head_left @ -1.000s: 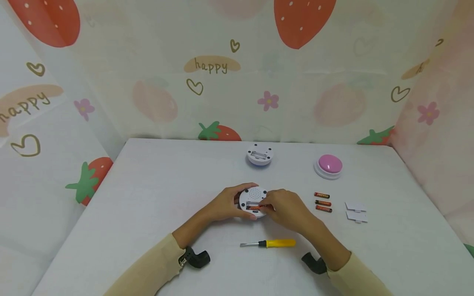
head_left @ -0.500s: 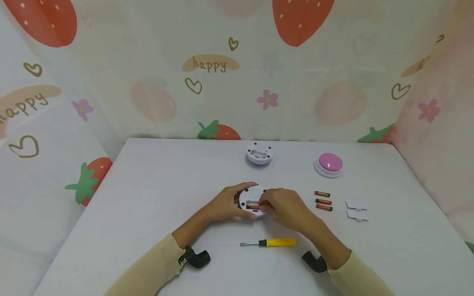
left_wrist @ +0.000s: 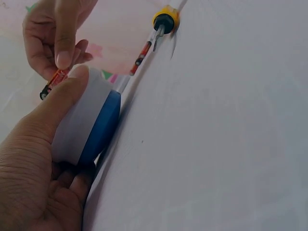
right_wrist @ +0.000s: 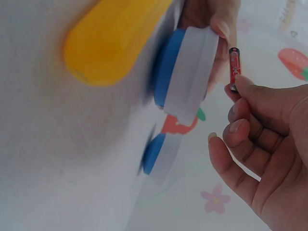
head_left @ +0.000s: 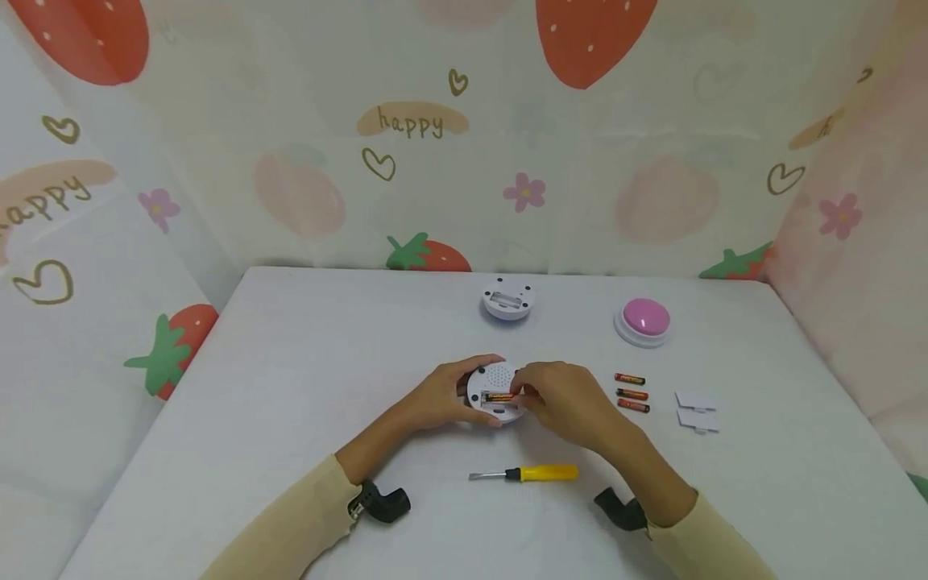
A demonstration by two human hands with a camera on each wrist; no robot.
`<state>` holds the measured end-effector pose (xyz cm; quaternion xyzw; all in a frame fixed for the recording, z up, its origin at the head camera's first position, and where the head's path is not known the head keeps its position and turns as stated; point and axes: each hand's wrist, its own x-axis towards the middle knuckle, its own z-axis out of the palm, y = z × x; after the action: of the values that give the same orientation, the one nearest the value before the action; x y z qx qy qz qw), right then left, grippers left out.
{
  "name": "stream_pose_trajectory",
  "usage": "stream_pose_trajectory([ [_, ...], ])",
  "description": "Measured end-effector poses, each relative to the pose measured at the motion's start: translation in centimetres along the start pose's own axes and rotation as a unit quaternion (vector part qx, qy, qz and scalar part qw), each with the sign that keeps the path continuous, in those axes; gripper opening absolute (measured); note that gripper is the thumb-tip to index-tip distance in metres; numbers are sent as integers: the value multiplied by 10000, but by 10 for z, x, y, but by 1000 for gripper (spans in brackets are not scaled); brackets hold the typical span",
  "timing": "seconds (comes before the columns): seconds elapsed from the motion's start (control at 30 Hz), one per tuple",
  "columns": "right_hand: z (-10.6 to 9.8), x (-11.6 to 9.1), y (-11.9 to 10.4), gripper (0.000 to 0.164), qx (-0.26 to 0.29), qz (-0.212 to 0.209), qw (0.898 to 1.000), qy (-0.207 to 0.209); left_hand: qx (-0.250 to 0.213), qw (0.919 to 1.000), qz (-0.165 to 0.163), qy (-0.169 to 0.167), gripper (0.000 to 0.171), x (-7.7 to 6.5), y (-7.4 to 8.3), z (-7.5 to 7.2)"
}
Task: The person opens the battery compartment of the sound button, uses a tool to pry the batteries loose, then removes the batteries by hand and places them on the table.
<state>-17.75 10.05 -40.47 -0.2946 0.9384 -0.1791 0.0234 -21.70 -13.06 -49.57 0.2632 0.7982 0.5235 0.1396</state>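
right wrist view: right hand [right_wrist: 284, 144] pinches a battery [right_wrist: 235, 67] (left hand [right_wrist: 208, 12], part-curled, grips round device [right_wrist: 188, 72]).

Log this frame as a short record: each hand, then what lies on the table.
left hand: left hand grips a white-and-blue round device, open battery compartment showing
right hand: right hand pinches a battery over that compartment
near side: yellow-handled screwdriver, tip pointing left
right side: three loose batteries in a column; two white covers further right
far side: second round device, its compartment open; pink-topped button to its right
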Motion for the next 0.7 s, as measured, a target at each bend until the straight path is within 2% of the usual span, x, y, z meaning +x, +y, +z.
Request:
stream_pose_trajectory([
  [0.23, -12, -13, 11, 13, -55, 132, 9999, 18, 32, 9999, -95, -21, 91, 0, 2, 0],
  [0.7, -35, -57, 51, 16, -336, 484, 9978, 315, 129, 9999, -89, 25, 90, -1, 2, 0],
])
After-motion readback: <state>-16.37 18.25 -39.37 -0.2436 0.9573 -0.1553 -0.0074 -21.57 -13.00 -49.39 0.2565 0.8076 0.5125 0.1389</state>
